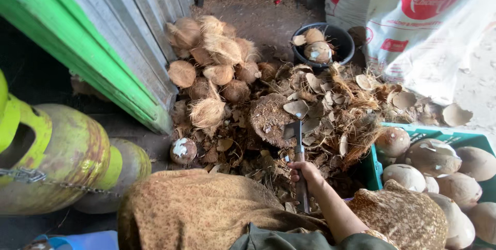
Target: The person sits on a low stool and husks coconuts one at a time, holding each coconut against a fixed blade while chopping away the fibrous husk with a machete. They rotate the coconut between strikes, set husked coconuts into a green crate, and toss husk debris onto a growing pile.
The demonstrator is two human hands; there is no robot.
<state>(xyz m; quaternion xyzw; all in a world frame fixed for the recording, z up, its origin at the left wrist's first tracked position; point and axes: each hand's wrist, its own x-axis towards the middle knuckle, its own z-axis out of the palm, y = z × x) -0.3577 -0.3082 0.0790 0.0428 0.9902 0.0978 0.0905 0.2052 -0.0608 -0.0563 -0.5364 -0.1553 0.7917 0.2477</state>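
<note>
Husk-littered ground (330,110), heaped coconuts (212,59), black tub (343,43), green crate (454,139); right hand (305,173) clamped on cleaver (297,146).

A person seen from above, seated with knees apart. Both legs are covered by a mustard-brown cloth with a fine speckled, mottled pattern. A dark olive-green top shows at the bottom edge. One bare forearm and hand (305,171), no rings, watch or glove visible
</note>
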